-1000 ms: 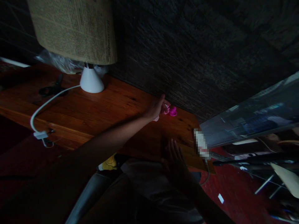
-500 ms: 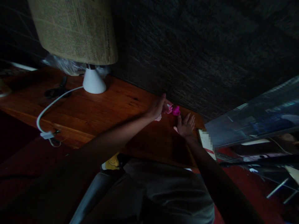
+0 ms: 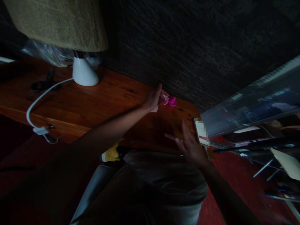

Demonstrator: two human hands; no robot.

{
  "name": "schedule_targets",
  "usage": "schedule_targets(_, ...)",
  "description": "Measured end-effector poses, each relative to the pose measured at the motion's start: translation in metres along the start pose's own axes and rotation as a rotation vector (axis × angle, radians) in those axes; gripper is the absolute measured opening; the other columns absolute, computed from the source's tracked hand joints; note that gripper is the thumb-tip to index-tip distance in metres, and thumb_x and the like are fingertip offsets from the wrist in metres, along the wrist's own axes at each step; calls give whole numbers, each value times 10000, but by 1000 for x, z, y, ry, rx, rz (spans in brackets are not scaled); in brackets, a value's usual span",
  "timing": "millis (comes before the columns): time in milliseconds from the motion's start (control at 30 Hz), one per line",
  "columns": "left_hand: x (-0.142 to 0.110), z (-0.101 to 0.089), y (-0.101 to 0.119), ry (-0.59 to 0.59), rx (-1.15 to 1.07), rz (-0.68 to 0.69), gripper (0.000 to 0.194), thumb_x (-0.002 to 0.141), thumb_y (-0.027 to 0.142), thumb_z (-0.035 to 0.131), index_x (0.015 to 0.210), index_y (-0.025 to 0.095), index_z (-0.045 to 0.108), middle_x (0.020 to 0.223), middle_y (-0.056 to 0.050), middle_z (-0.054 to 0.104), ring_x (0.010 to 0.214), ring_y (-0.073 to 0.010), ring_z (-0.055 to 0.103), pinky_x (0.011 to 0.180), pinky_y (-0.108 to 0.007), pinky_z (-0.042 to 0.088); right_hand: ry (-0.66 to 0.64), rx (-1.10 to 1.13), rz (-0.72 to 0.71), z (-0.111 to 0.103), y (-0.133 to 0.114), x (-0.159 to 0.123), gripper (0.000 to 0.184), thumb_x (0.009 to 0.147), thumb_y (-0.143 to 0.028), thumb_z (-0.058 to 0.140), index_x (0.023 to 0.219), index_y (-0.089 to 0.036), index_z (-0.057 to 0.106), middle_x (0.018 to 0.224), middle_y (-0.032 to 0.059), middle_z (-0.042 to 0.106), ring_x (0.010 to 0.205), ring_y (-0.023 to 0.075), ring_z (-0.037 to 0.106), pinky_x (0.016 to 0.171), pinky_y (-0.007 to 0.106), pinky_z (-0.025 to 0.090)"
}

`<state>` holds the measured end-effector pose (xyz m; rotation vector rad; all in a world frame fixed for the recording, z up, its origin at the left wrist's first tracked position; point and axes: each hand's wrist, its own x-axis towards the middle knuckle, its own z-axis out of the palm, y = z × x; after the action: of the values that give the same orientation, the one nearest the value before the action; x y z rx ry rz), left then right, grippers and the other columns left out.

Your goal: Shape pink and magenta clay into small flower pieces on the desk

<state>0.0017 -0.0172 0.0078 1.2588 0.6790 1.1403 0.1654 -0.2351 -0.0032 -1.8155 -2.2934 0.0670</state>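
Observation:
My left hand (image 3: 153, 99) rests on the wooden tabletop (image 3: 117, 93), on its side, with a finger stretched up towards the wall. Crumpled pink pieces, like petals or thin paper, lie against it. A light pink piece (image 3: 165, 100) shows past its fingers, and a paler piece (image 3: 154, 109) pokes out below the palm. Just right of these sits a bright magenta crumpled piece (image 3: 172, 102). My right hand (image 3: 191, 146) hovers over the near right part of the tabletop, fingers spread and slightly blurred, with nothing visible in it.
A lamp with a white base (image 3: 84, 73) and printed shade (image 3: 58, 25) stands at the left, its white cord (image 3: 35, 104) hanging over the front edge. Dark scissors (image 3: 45, 83) and clear plastic (image 3: 51, 53) lie nearby. A white booklet-like item (image 3: 201, 131) is at the right end.
My right hand has drawn back towards me, away from the magenta piece, with its fingers spreading. My left hand stays by the pink pieces. The whole view has shifted slightly.

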Motion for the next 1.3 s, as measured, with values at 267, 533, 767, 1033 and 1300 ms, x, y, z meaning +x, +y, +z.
schedule_targets(267, 4, -1, -6, -14, 40, 13, 776, 921, 719, 191, 806, 140, 694, 535, -38, 591, 447, -92, 508, 479, -234, 353, -53, 76, 145, 8, 43, -32, 502, 951, -327, 502, 1444, -236, 501, 1358, 124, 634, 1192, 286, 628, 958, 434, 532)
schedule_targets(533, 5, -2, -7, -14, 77, 8, 787, 903, 742, 197, 814, 136, 691, 546, -29, 604, 432, -80, 501, 485, -219, 346, 22, 341, 263, 4, 45, -15, 232, 910, -362, 588, 1050, -251, 737, 1056, 68, 757, 925, 231, 712, 803, 342, 560)
schedule_targets(767, 1, 1, -5, -92, 71, 31, 653, 944, 646, 334, 787, 120, 687, 566, -23, 628, 433, -67, 503, 493, -212, 359, 152, 633, 415, -12, 41, -3, 327, 767, -482, 743, 972, -228, 766, 934, 51, 786, 850, 228, 727, 779, 342, 561)
schedule_targets(1033, -12, 2, -7, -766, 92, -76, 300, 804, 407, 728, 875, 117, 759, 863, -82, 762, 767, -142, 680, 696, -234, 477, 310, 848, 355, -28, 27, 38, 311, 677, -436, 824, 904, -229, 774, 898, 50, 789, 803, 210, 726, 786, 348, 573)
schedule_targets(1300, -9, -10, -2, -713, -113, -162, 421, 728, 441, 799, 1022, 141, 763, 873, -82, 739, 780, -142, 656, 744, -262, 479, 194, 1166, 169, -41, 37, 113, 232, 686, -322, 834, 897, -244, 780, 890, 22, 776, 818, 179, 688, 786, 308, 532)
